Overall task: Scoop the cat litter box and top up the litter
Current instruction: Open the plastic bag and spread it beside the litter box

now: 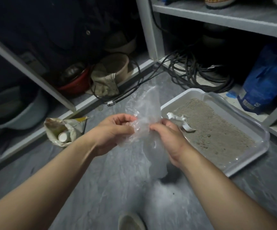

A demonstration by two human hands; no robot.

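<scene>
A clear plastic bag hangs crumpled between my two hands above the grey floor. My left hand pinches its left edge and my right hand pinches its right edge. To the right sits a white litter tray filled with grey-brown litter showing small clumps. A white scoop lies on the litter at the tray's near left side, partly hidden behind my right hand. A blue litter bag stands under the shelf at the right.
Grey shelving runs along the left and back. Black cables are coiled behind the tray. An open paper bag with a white tube lies on the floor left. A basin and pots sit under the left shelf. My shoe is at the bottom.
</scene>
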